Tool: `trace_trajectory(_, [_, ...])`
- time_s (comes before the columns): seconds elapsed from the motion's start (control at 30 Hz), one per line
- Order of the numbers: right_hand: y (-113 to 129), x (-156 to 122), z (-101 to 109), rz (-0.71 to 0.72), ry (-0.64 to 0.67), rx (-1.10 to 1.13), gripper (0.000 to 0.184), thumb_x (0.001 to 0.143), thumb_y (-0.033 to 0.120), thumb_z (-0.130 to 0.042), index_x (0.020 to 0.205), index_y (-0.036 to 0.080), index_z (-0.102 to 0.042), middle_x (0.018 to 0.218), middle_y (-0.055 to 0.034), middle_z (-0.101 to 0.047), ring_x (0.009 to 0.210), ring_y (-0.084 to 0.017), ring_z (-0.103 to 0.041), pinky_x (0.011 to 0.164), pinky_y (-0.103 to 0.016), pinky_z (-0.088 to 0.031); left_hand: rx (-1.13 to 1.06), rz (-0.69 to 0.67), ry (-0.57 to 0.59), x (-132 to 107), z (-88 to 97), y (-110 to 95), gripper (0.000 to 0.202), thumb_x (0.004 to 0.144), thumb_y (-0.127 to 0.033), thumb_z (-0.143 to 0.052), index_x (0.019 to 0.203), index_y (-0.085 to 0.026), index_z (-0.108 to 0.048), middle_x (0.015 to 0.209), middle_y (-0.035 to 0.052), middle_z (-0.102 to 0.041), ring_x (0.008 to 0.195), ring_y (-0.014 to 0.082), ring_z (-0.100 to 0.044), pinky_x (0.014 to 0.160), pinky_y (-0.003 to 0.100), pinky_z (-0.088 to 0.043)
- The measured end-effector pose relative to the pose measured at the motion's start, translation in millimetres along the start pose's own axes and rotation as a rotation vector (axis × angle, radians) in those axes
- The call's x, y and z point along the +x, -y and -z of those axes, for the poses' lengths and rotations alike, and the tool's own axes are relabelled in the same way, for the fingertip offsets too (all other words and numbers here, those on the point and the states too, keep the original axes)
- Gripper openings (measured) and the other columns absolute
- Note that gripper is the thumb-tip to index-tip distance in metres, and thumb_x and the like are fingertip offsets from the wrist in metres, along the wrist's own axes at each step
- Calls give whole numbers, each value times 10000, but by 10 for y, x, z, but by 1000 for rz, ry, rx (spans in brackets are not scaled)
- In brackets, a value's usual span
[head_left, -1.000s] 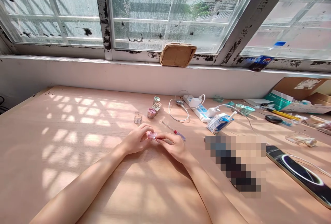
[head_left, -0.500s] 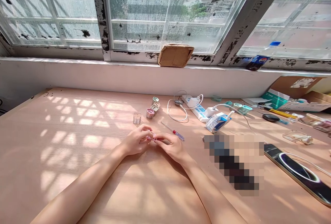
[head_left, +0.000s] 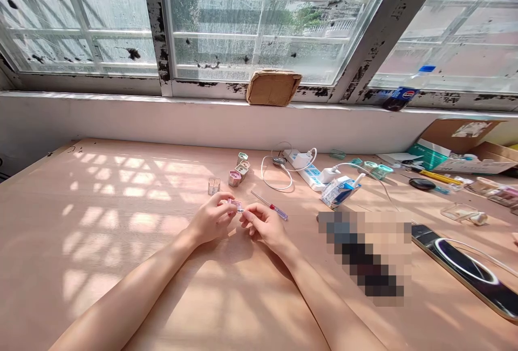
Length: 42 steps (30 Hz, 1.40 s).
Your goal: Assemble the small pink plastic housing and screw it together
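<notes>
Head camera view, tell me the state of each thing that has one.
left hand, pinching the small pink part
right hand, curled, fingertips at that part's end
screwdriver, lying flat on the table, untouched
power strip, chargers plugged in
drink carton, lying on its side
bottle, lying on the windowsill

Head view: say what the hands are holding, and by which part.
A small pink piece, pinched at its two ends: the left hand grips the left end with its fingertips, and the right hand grips the right end.
</notes>
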State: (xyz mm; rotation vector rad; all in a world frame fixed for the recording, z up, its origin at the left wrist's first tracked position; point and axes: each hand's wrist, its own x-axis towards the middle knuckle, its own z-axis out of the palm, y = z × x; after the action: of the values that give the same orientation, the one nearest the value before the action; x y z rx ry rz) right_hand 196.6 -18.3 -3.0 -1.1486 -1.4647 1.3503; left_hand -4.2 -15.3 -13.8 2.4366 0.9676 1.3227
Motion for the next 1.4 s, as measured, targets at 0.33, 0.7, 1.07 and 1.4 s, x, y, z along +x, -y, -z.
trace_trajectory(0.33, [-33,50,-5,46,26,129,429,715,598,-771,734,187,-646,632,-9,-656,511,-119,-591,422,-207,-476,-7,-23,2,8,-9,-33,201,959,-167,-517,1126,-219,-616,1155,109,-618,1029,209,-659,859,368,-596])
trace_trajectory(0.7, [31,5,-23,-1,62,159,423,693,567,-801,717,190,-610,606,25,-624,458,-105,-562,427,-219,-478,-11,-35,-4,-3,-40,-2,228,938,-157,-557,1149,-234,-596,1168,97,-620,1068,212,-657,883,371,-598])
trace_trajectory(1.07, [-179,2,-79,269,-99,53,371,747,474,-791,958,195,-668,725,-12,-657,559,-144,-623,548,-277,-536,-23,-4,-76,10,-32,32,233,933,-139,-566,1145,-229,-600,1162,102,-600,1025,209,-662,842,363,-595])
trace_trajectory(1.4, [-186,-6,-58,338,-62,-29,282,835,395,-712,1023,189,-673,768,-30,-662,575,-145,-626,559,-277,-542,-17,5,-76,6,-42,33,231,923,-132,-576,1128,-236,-598,1166,95,-607,1027,200,-654,837,338,-587])
